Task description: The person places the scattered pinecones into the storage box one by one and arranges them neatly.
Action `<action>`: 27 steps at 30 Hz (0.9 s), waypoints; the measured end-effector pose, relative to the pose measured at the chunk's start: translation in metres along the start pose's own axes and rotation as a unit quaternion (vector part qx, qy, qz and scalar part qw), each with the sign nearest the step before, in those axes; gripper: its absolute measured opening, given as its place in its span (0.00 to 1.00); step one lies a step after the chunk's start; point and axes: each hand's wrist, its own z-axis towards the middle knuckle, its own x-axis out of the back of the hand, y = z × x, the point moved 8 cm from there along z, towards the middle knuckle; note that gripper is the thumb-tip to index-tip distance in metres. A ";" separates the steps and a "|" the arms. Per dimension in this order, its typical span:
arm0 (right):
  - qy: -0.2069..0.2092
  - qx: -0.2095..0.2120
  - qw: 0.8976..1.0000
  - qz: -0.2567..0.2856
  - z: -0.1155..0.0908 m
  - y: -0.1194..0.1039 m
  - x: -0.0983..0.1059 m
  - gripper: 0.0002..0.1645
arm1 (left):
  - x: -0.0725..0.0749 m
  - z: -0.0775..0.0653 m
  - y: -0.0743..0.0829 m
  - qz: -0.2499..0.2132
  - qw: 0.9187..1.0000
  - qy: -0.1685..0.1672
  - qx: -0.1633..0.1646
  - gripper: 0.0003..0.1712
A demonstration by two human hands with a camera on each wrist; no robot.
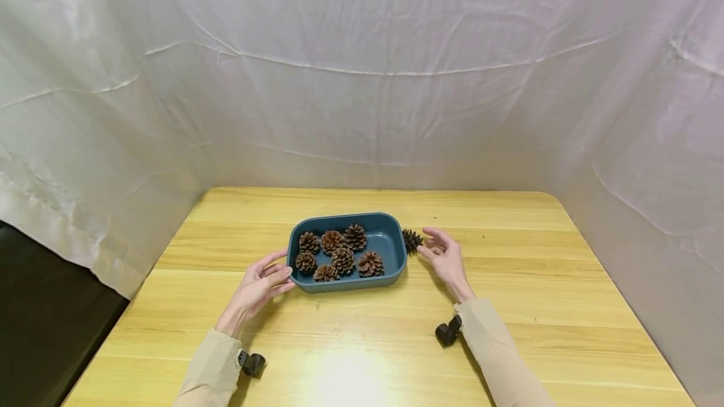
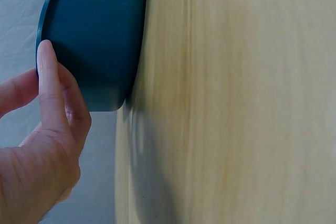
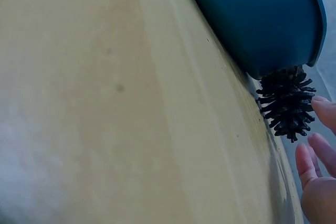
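Observation:
A dark blue rectangular container [image 1: 390,278] with rounded corners stands on the table, with several brown pine cones [image 1: 342,260] inside. My left hand [image 1: 256,286] grips its left end, the thumb at the rim; the left wrist view shows the fingers [image 2: 50,87] against the blue wall [image 2: 100,35]. Outside the right end, a darker pine cone [image 3: 287,103] lies against the container. Beside that cone is my right hand [image 1: 447,259], its fingers loosely bent and parted. One fingertip [image 3: 318,99] is at the cone's edge; whether it touches, I cannot tell.
The wooden table [image 1: 537,306] extends around the container on every side. Pale cloth [image 1: 373,80] hangs behind it and at both sides. A black area [image 1: 45,313] lies past the table's left edge. Each wrist carries a small black camera [image 1: 449,331].

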 end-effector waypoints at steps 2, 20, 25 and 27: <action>-0.008 0.000 1.000 -0.013 0.000 0.000 -0.001 0.31 | 0.000 0.000 0.000 0.001 1.000 0.000 0.000 0.38; -0.050 -0.009 0.998 -0.047 0.003 0.004 -0.009 0.32 | 0.001 0.000 -0.001 0.002 1.000 0.002 -0.001 0.38; -0.051 -0.001 0.998 -0.049 0.004 0.003 -0.010 0.32 | 0.001 0.000 -0.001 0.000 1.000 0.003 0.001 0.38; -0.050 -0.001 0.998 -0.050 0.005 0.003 -0.011 0.33 | 0.001 0.000 -0.001 0.000 1.000 0.003 0.000 0.38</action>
